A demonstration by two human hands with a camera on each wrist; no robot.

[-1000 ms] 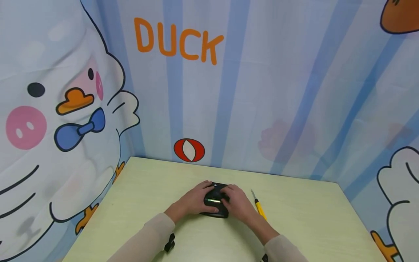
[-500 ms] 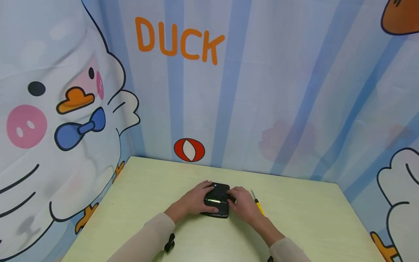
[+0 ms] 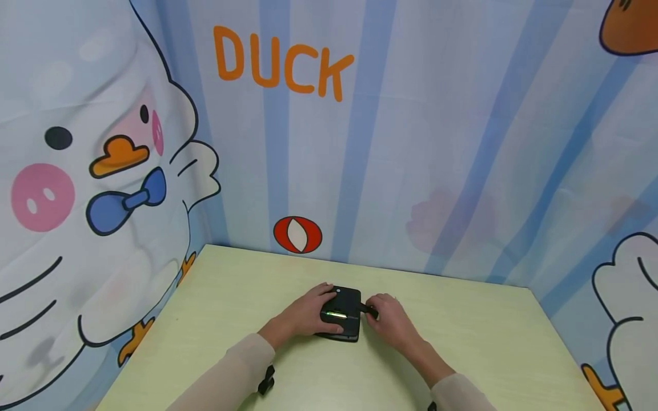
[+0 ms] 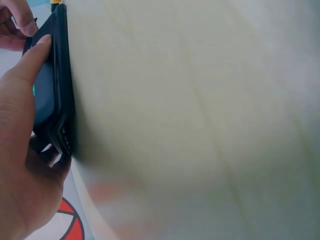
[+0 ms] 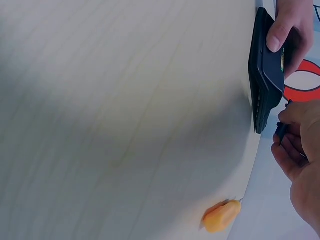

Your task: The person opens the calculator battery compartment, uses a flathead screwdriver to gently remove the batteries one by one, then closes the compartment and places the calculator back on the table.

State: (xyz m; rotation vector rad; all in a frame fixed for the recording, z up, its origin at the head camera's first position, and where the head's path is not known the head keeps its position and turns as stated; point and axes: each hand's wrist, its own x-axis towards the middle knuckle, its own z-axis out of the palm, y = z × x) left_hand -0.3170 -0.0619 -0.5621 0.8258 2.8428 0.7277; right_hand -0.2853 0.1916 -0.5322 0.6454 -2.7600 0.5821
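Note:
A flat black device (image 3: pixel 349 302) with rounded corners and a bright greenish-yellow strip lies on the table. My left hand (image 3: pixel 311 311) grips its left side, the thumb along the near part and fingers at the far edge. Just off the device's right side, my right hand (image 3: pixel 390 319) pinches a small, narrow black piece (image 3: pixel 369 310) between thumb and fingers. The right wrist view shows this dark piece (image 5: pixel 282 131) apart from the device (image 5: pixel 265 70). In the left wrist view, the left thumb (image 4: pixel 35 62) presses on the device's face.
A screwdriver with a yellow handle (image 5: pixel 221 216) lies on the pale table (image 3: pixel 462 331) beside the right hand, mostly hidden by that hand in the head view. A cartoon duck curtain (image 3: pixel 411 142) rises along the table's back and sides.
My right hand has moved right, off the top of the device, and drawn the small black piece out past its right side. My left hand and the device stay put.

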